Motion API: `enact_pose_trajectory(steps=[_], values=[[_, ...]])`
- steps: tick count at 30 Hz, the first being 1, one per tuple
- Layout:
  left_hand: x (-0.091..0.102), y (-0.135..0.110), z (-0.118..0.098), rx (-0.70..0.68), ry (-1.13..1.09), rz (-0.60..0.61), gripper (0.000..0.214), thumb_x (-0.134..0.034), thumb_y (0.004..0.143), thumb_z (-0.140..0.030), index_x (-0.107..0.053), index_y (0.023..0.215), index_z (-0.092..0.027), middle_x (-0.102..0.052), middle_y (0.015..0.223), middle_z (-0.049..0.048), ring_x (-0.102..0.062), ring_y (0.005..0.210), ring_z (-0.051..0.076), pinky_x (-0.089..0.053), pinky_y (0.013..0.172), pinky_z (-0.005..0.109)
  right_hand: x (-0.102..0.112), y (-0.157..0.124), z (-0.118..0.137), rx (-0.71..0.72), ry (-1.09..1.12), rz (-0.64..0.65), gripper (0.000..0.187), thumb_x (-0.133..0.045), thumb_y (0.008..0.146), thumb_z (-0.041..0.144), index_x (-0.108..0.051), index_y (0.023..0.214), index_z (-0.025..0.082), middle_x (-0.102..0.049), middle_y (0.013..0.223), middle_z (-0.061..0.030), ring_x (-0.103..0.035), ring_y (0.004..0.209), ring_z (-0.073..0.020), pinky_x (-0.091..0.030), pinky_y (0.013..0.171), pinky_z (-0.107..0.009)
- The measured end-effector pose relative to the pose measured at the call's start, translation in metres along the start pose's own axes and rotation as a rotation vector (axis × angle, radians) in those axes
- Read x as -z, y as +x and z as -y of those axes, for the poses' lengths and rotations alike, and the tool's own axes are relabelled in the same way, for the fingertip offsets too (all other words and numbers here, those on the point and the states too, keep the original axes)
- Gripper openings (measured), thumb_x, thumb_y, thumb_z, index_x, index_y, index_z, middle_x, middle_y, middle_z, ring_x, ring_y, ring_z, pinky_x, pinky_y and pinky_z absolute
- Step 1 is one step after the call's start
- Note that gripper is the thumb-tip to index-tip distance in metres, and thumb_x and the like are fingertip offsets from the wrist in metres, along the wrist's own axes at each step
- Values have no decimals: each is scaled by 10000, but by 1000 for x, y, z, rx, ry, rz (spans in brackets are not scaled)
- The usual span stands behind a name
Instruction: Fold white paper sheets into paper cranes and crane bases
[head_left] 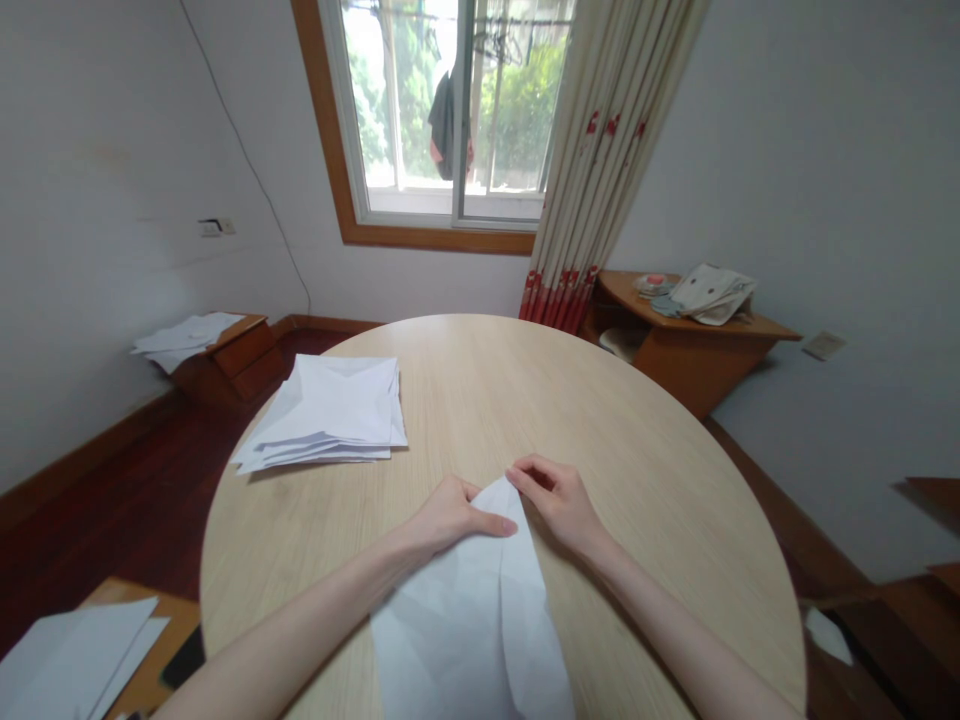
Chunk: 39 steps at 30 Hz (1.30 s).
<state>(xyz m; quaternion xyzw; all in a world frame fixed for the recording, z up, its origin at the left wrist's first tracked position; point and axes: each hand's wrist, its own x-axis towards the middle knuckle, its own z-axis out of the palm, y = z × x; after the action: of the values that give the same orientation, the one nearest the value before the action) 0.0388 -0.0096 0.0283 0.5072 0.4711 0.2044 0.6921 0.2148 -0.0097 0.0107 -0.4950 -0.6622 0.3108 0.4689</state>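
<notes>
Toward the tabletop's (637, 450) near edge, the left hand (456, 516) grips the paper (457, 625) and the right hand (556, 496) pinches its tip, so it could rip or bend crooked if one pulls too hard.

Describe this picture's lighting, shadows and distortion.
Head view: the window glares, nearly white in places; head view: soft shadow under the paper stack; head view: the held paper shows gentle shading; head view: the side desk leans, suggesting wide-angle distortion.
</notes>
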Motion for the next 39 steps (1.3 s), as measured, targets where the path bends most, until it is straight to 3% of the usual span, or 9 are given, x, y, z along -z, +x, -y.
enact_pose_trajectory(steps=[3, 14, 20, 27, 33, 39], values=[[0, -1, -1, 3, -36, -22, 288, -825, 447, -321, -655, 564, -120, -615, 538, 16, -509, 449, 105, -335, 402, 199, -1, -1, 0, 7, -18, -10, 238, -591, 812, 380, -650, 668, 201, -619, 608, -4, -509, 560, -148, -387, 543, -267], [0, 2, 1, -8, -14, -11, 249, -804, 465, -283, -656, 570, -114, -602, 529, 1, -505, 453, 96, -336, 408, 188, -3, -1, -7, 12, 38, -23, 300, -603, 769, 387, -471, 569, 207, -409, 503, 58, -345, 480, -102, -272, 458, -236], [3, 8, 8, -28, -29, -31, 261, -827, 491, -291, -667, 592, -112, -624, 550, 12, -533, 452, 109, -343, 411, 197, 0, 0, -5, 38, -6, 42, 301, -482, 876, 427, -508, 674, 205, -463, 599, 30, -412, 561, -132, -322, 524, -255], [14, 16, 12, -97, -76, -161, 281, -829, 536, -306, -699, 678, -102, -670, 598, 41, -595, 497, 150, -405, 439, 214, 2, -3, -10, 20, -122, 248, 447, -361, 928, 512, -378, 594, 216, -426, 581, 28, -394, 567, -134, -309, 557, -269], [20, 17, 8, -127, -126, -244, 273, -807, 528, -304, -716, 678, -95, -690, 630, 63, -596, 504, 152, -425, 454, 227, 4, -4, -5, -122, 76, 475, 448, -523, 809, 584, -428, 583, 209, -392, 555, 47, -351, 531, -110, -278, 521, -252], [22, 18, 9, -161, -100, -245, 285, -810, 528, -330, -703, 653, -97, -679, 606, 57, -584, 482, 150, -408, 439, 225, 6, -4, -8, -274, 155, 520, 404, -621, 712, 546, -445, 560, 215, -394, 481, 66, -314, 447, -87, -260, 475, -244]])
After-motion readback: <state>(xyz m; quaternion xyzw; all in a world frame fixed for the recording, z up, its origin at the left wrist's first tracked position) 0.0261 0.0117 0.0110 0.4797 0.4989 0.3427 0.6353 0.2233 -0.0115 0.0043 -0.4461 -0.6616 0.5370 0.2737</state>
